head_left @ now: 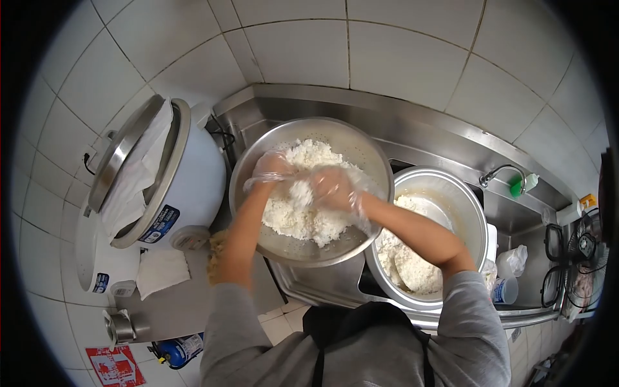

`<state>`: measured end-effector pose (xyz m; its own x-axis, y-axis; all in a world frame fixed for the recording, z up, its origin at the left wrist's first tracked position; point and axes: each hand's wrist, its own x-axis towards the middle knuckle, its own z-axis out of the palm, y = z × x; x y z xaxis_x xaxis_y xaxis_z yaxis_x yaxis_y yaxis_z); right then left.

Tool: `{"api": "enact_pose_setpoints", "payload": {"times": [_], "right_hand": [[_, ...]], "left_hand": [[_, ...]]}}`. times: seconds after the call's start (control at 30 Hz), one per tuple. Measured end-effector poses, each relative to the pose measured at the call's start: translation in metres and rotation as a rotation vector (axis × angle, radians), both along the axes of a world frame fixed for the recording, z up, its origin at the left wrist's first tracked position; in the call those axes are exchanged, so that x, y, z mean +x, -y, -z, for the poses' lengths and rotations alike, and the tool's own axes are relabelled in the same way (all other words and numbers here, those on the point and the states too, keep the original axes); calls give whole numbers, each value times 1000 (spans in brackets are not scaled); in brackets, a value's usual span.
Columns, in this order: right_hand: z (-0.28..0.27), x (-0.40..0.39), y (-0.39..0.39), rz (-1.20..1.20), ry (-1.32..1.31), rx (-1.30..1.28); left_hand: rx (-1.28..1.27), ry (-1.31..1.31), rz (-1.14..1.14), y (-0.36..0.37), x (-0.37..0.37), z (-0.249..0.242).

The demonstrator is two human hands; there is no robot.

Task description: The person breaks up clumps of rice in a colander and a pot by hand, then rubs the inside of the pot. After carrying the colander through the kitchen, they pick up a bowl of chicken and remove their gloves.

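Observation:
A wide perforated metal bowl (pixel 374 158) holds a heap of white rice (pixel 309 222). Over its left part is my left hand (pixel 274 168), in a clear plastic glove, with its fingers blurred and partly hidden at the rice. My right hand (pixel 332 187), also in a clear glove, is closed around a clump of rice (pixel 301 192) above the heap. The two hands are close together. Right of the bowl, partly under my right forearm, stands a round metal pot (pixel 474 216) with more rice (pixel 412 271) inside.
At the left stands a large rice cooker (pixel 203 174), its lid (pixel 126 155) raised with a cloth over it. A folded white cloth (pixel 161 271) lies below. Right are a faucet (pixel 506 171), green bottle (pixel 523 186), plastic tub (pixel 505 291) and black rack (pixel 552 264).

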<state>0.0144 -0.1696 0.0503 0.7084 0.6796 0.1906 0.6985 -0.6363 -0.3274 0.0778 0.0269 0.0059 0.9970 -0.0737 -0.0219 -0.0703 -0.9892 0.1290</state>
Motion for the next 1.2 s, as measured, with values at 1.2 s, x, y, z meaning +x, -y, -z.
{"api": "enact_pose_setpoints", "payload": {"times": [1.2], "right_hand": [[69,80,-8,-64,5,-249]], "left_hand": [[-342,-50,666,72,-107,41]]}}
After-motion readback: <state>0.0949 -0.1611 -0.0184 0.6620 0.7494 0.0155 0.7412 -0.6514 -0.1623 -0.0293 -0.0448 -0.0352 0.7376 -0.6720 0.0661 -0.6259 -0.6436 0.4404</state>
